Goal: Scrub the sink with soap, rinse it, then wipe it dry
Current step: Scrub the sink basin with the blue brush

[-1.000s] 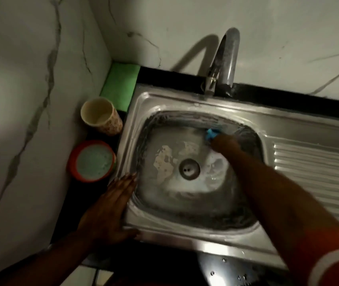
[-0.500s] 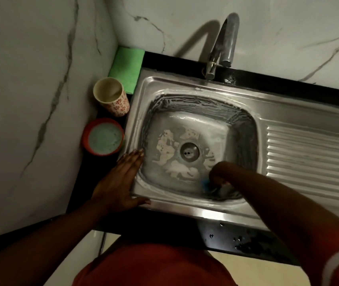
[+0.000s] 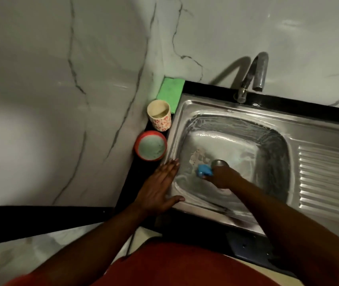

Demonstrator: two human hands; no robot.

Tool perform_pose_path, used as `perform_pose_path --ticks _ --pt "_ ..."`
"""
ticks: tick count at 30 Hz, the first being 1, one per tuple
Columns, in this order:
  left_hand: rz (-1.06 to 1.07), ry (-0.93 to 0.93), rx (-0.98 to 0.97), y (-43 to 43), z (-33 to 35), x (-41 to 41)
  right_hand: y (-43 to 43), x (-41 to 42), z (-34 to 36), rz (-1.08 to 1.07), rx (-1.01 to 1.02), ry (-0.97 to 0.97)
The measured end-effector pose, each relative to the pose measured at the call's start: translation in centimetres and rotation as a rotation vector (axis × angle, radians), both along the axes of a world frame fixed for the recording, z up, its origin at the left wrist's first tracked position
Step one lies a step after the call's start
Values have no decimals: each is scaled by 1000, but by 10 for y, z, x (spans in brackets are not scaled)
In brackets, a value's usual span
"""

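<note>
The right hand [image 3: 223, 177] grips the blue scrubber [image 3: 204, 170] on the sink [image 3: 236, 116] floor, just beside the drain [image 3: 219, 162]. The left hand [image 3: 158, 188] lies flat, fingers straight, on the left rim. Small firm circles are best here (a blotchy patch lies near).

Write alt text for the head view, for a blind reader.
Seen from above, a person's right hand holds a blue sponge to the floor of a soapy steel sink, beside the drain; the left hand lies flat on its left rim. A cup, a red tub and a green cloth sit left of it.
</note>
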State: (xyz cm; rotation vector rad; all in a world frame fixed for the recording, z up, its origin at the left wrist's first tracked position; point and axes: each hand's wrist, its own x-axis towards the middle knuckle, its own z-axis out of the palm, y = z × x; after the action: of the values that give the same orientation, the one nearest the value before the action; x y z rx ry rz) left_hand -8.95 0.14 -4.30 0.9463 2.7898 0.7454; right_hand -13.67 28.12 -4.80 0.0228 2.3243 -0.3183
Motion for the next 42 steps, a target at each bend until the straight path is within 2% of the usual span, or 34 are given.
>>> perform_pose_path --ticks 3,6,13,15,19,25,35,39,42 --pt "151 25 36 -14 5 18 28 26 12 -27 157 210" --pt "265 62 -3 -31 3 33 34 47 22 -36 156 374" --pt "365 -35 -271 -51 1 23 -57 23 62 -124 -289 777" --pt "355 -35 -306 -52 -1 22 -90 5 75 -77 -348 846" --pt "344 -45 -339 -54 -5 18 -133 -30 82 90 -295 894" --pt "350 -72 -337 -50 -5 15 -154 -60 72 235 -66 643" --pt "380 -145 -347 -45 -6 10 -161 -60 70 158 -68 713" --pt "364 -165 -361 -46 -1 9 -164 -57 69 140 -65 680" --pt "355 -167 -344 -47 3 9 -161 -48 67 78 -119 824"
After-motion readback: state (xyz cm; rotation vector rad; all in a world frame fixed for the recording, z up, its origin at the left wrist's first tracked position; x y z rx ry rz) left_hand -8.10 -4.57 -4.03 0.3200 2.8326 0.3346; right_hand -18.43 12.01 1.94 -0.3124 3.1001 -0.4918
